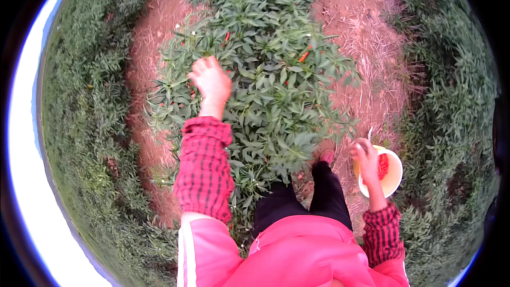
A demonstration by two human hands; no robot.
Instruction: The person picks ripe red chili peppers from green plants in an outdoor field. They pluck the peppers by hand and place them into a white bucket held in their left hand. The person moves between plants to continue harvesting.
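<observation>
My left hand [211, 79] is over the left side of a leafy chili pepper plant [263, 107], its fingers among the upper leaves; whether they grip anything is not visible. Several red chilies hang in the foliage, one an orange-red chili [305, 55] on the right side and another a red chili [227, 36] just beyond my left hand. My right hand [365, 157] is at the left rim of a pale plastic bucket [393, 171], partly in front of its opening, fingers bent, their grip unclear. Red chilies [383, 166] lie inside the bucket.
Reddish soil paths run on both sides, the right path [362, 48] strewn with dry straw. Dense rows of green plants border them, one left row [91, 107] and one right row [450, 119]. My shod foot [327, 156] stands beside the central plants.
</observation>
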